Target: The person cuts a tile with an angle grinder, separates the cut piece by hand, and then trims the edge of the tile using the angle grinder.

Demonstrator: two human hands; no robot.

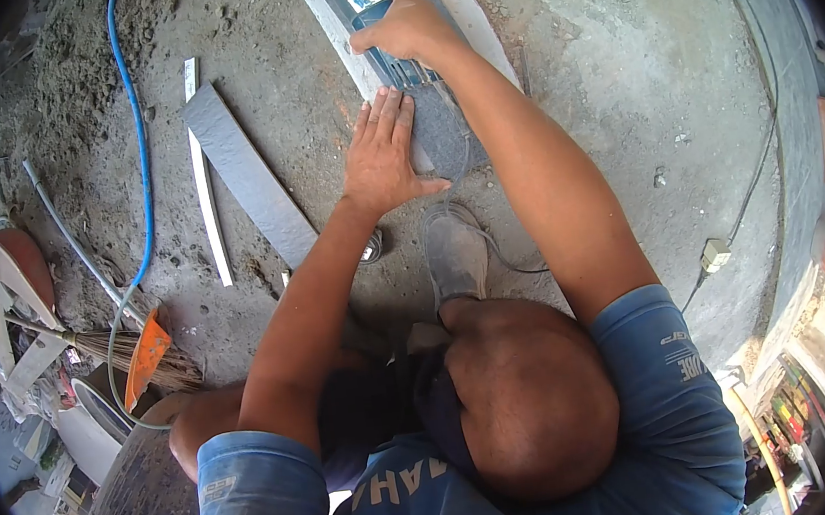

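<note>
At the top centre, my right hand (pixel 412 31) is wrapped round a blue power tool (pixel 388 67), which rests on a dark grey tile (pixel 444 128). Under the tile lies a pale board (pixel 333 25), its edges showing on both sides. My left hand (pixel 384 155) lies flat with fingers spread on the near left part of the tile, just below the tool. A cord (pixel 469 151) runs from the tool toward my shoe. The tool's working end is cut off by the top of the view.
Left of the tile lie a grey strip (pixel 248 174) and a white strip (pixel 203 179). A blue hose (pixel 139 135) crosses the rough ground. Scraps and an orange piece (pixel 147 356) are at the left. A cable connector (pixel 715 255) sits at the right.
</note>
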